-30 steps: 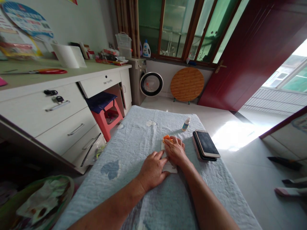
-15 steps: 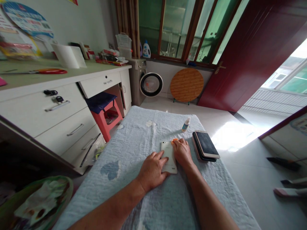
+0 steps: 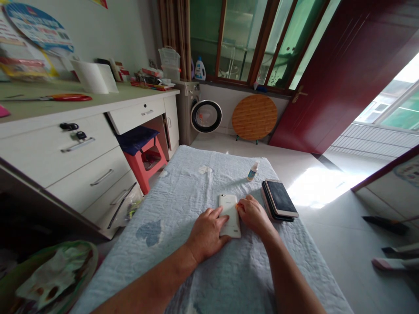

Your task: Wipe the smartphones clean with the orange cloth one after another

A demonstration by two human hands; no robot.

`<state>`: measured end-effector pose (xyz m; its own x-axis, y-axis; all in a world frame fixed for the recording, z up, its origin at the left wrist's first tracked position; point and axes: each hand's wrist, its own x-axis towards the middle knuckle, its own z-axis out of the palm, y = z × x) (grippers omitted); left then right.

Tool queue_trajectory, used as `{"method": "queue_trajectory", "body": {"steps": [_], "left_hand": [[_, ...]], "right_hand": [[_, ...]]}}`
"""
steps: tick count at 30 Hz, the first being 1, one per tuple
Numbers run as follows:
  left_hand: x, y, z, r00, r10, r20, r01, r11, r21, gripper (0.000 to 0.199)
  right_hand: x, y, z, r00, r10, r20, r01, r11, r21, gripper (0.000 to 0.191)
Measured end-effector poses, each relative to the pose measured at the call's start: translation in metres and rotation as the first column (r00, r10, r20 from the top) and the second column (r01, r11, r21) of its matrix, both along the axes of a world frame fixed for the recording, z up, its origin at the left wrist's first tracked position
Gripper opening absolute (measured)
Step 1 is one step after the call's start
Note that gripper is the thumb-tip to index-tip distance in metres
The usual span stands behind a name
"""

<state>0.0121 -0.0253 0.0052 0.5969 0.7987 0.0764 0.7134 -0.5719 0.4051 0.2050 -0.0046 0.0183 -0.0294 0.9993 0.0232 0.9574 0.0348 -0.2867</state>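
Observation:
A white smartphone lies on the light blue quilted cover, its back with the camera facing up. My left hand holds it down from the left, fingers across the back and thumb at the lower edge. At the phone's right long edge, my right hand pinches a small orange piece; the fingers cover most of it, and its kind cannot be made out. A small spray bottle stands upright beyond the right hand. To the right lies a stack of phones, the top one with its dark screen up.
The padded surface stretches out under both arms. On the left stand a white desk with drawers and a red stool. A waste basket sits at the lower left. A washing machine has its round door open.
My right hand has slid toward me along the phone's right edge, from near its top corner, with the orange piece now less visible. My left hand and the phone stay almost in place.

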Motion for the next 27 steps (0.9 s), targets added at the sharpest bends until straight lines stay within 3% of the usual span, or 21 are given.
{"method": "queue_trajectory", "body": {"steps": [3,12,17,23,27], "left_hand": [[0.0,0.0,0.002,1.0,0.0,0.004,0.0,1.0,0.008,0.05],[0.0,0.0,0.002,1.0,-0.004,-0.001,0.004,1.0,-0.012,0.05],[0.0,-0.001,0.006,1.0,0.002,0.006,-0.002,1.0,-0.01,0.05],[0.0,0.0,0.002,1.0,0.005,0.013,-0.005,1.0,-0.008,0.056],[0.0,0.001,-0.001,0.999,0.013,0.034,-0.014,1.0,0.01,0.055]], "right_hand": [[0.002,-0.002,0.003,0.999,0.053,-0.011,-0.053,0.998,0.02,0.021],[0.005,-0.006,0.01,0.987,0.161,-0.01,-0.161,0.983,-0.093,0.021],[0.009,-0.008,0.014,0.974,0.187,-0.132,-0.199,0.976,-0.09,0.013],[-0.005,0.002,-0.004,0.966,0.024,-0.256,0.028,0.98,0.197,0.01],[-0.012,0.006,-0.017,0.961,0.024,-0.275,0.037,0.976,0.214,0.018]]}}
